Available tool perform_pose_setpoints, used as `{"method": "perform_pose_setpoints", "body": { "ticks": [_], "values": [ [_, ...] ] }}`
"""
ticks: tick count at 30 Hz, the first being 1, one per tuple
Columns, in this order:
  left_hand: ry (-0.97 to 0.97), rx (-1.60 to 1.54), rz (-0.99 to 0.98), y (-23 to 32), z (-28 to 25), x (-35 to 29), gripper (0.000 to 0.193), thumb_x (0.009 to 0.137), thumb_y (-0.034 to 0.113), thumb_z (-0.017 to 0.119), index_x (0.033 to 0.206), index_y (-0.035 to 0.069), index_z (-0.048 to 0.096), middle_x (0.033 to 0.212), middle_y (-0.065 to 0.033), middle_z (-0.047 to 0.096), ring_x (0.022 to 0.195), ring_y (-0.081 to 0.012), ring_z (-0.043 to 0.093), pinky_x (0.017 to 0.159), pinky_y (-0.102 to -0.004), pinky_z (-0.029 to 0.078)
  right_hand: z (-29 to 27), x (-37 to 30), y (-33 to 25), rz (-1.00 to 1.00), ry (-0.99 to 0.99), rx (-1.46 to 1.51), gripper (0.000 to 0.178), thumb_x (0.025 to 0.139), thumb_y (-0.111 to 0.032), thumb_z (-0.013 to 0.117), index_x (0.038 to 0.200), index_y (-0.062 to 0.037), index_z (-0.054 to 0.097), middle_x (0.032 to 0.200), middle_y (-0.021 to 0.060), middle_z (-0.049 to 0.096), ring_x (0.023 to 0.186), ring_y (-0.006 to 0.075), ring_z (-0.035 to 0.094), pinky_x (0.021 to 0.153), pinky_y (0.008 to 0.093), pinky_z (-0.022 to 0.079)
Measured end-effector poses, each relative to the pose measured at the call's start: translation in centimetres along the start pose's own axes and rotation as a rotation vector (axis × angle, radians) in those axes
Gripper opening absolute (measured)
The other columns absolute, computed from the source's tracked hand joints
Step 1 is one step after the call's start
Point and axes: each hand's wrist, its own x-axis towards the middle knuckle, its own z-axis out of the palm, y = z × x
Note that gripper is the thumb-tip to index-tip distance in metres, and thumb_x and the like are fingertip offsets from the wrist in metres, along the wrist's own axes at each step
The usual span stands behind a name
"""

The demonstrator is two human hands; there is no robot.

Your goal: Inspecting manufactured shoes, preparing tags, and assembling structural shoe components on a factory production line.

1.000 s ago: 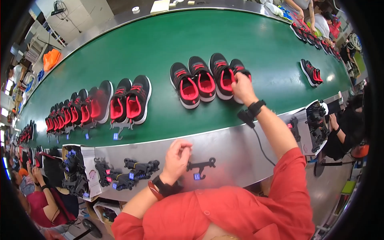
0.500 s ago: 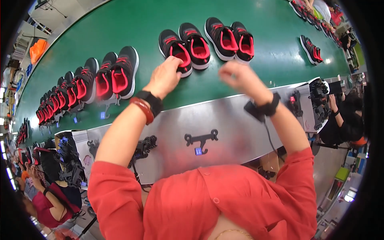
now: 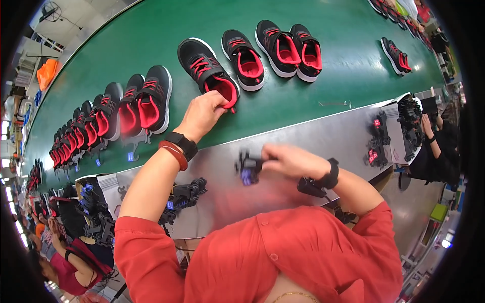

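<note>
My left hand [image 3: 201, 117] is closed on the heel of a black sneaker [image 3: 196, 54] with red laces and red lining, lifted slightly off the green surface. Over the metal ledge, my right hand [image 3: 293, 160] pinches a black plastic shoe hanger [image 3: 246, 162] bearing a blue tag; motion blurs it. Just right of the held shoe stands a matching sneaker [image 3: 242, 58]. A further pair of sneakers [image 3: 277, 48] sits beside that one, toes pointing away from me.
A row of similar sneakers [image 3: 157, 88], some with hangers, runs along the left of the green table [image 3: 348, 60]. One shoe [image 3: 395, 56] lies far right. Hangers sit in bunches [image 3: 188, 194] on the metal ledge [image 3: 313, 132] and in boxes at both ends. Other people work at both sides.
My right hand has come back toward me and picked the hanger up from the ledge. My left hand has drawn one sneaker away from its mate, to the left and upward.
</note>
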Motion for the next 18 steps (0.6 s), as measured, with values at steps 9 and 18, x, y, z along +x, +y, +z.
{"method": "perform_pose_setpoints", "body": {
  "ticks": [9,18],
  "values": [
    [0.05,-0.016,-0.003,0.0,-0.1,0.1,0.018,0.074,0.0,0.068,0.091,0.0,0.064,0.087,-0.0134,0.062,0.08,-0.0316,0.063,0.07,-0.0359,0.05,-0.9,1.3,0.1,-0.116,-0.222,-0.181,0.016,0.08,-0.015,0.069,0.087,-0.006,0.059,0.078,0.008,0.062,0.079,0.0268,0.058,0.07,0.0353,0.045],
    [0.057,-0.013,-0.028,-0.1,0.1,0.3,0.02,0.073,-0.002,0.068,0.091,-0.001,0.063,0.086,-0.0139,0.062,0.079,-0.0309,0.063,0.07,-0.035,0.049,-1.9,2.7,0.6,0.159,0.215,0.617,0.019,0.095,-0.016,0.051,0.11,-0.0055,0.056,0.074,0.0029,0.061,0.064,0.008,0.056,0.061,0.0245,0.046]
  ]
}}
